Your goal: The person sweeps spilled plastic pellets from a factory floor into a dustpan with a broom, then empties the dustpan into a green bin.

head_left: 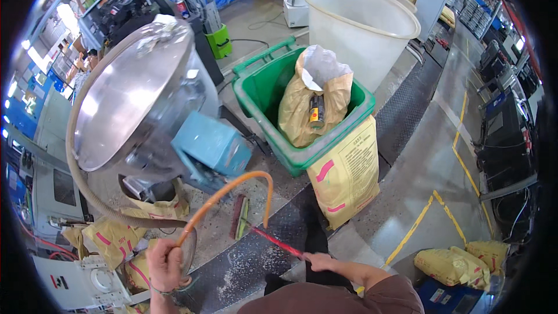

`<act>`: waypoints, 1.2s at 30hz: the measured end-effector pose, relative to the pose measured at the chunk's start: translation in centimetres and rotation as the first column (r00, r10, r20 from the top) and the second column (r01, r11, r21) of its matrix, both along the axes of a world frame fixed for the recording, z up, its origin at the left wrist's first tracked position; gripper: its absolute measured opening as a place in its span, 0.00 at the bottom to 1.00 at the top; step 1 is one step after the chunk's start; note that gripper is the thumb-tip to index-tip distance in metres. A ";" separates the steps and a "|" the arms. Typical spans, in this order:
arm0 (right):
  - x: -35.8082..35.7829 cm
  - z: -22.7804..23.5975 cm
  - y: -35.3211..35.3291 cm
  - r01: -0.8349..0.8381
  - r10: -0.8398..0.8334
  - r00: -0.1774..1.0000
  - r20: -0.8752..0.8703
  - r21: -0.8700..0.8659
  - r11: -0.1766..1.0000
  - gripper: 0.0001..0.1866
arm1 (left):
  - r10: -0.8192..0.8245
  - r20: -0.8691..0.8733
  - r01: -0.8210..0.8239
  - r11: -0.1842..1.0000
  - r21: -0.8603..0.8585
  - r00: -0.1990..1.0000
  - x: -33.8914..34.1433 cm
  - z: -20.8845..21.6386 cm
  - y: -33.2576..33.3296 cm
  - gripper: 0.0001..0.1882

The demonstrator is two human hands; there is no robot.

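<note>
Right hand (318, 261) closed on the red broom handle (276, 243); broom head (239, 217) rests on the gritty floor (256, 267). Left hand (165, 264) grips the orange hose (232, 191). Broom looks light and stiff, best held at the handle's end; hose looks springy.

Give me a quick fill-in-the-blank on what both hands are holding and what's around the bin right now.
1. The right hand grips the red handle of a ____.
2. The left hand holds a hose coloured ____.
3. The yellow sack stands inside the ____ bin.
4. Behind the bin stands a big white ____.

Missing: broom; orange; green; tub
</note>
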State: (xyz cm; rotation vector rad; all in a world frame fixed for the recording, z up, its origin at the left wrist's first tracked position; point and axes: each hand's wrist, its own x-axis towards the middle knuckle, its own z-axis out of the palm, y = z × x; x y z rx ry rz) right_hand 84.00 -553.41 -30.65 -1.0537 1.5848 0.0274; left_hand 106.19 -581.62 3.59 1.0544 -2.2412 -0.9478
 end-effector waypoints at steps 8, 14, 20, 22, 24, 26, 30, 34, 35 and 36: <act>-17.8 4.4 -8.2 -0.425 0.214 0.810 -0.546 -0.295 0.856 0.14 | 0.231 -0.057 -0.227 0.971 0.071 0.971 -13.3 6.0 -6.3 0.04; -30.0 13.2 -20.5 0.321 -0.382 0.910 0.163 -0.860 0.397 0.05 | 0.260 -0.187 -0.268 0.963 -0.016 0.947 -19.5 9.5 -10.4 0.09; -41.3 7.6 -34.5 0.376 -0.575 0.714 -0.400 -0.473 0.797 0.25 | 0.330 -0.326 -0.371 0.926 -0.071 0.886 -28.5 11.5 -16.3 0.09; -41.8 4.1 -36.7 0.535 -0.577 0.588 -0.567 -0.263 0.803 0.32 | 0.185 -0.200 -0.211 0.970 -0.117 0.962 -32.2 10.6 -18.5 0.11; -41.1 1.1 -38.0 0.568 -0.578 0.557 -0.596 -0.234 0.789 0.36 | 0.078 -0.159 -0.099 0.987 -0.128 0.984 -36.2 7.4 -19.7 0.14; -40.5 -0.9 -38.5 0.614 -0.547 0.521 -0.655 -0.157 0.773 0.45 | 0.001 -0.130 -0.015 0.995 -0.100 0.991 -40.1 4.0 -21.5 0.16; -40.9 -1.6 -38.6 0.638 -0.575 0.497 -0.650 -0.176 0.750 0.48 | -0.063 0.020 0.066 0.968 -0.244 0.998 -47.1 -3.4 -23.9 0.09; -42.4 1.0 -38.4 0.757 -0.679 0.541 -0.497 -0.063 0.650 0.48 | -0.048 0.196 0.145 0.843 -0.518 0.979 -53.2 -10.9 -23.6 0.05; -42.7 1.9 -38.3 0.796 -0.730 0.543 -0.415 -0.022 0.605 0.49 | -0.006 0.298 0.150 0.874 -0.463 0.955 -54.2 -12.5 -22.9 0.06; -43.0 2.9 -37.9 0.821 -0.784 0.526 -0.330 -0.042 0.569 0.48 | 0.010 0.355 0.180 0.849 -0.497 0.935 -55.3 -14.0 -22.2 0.06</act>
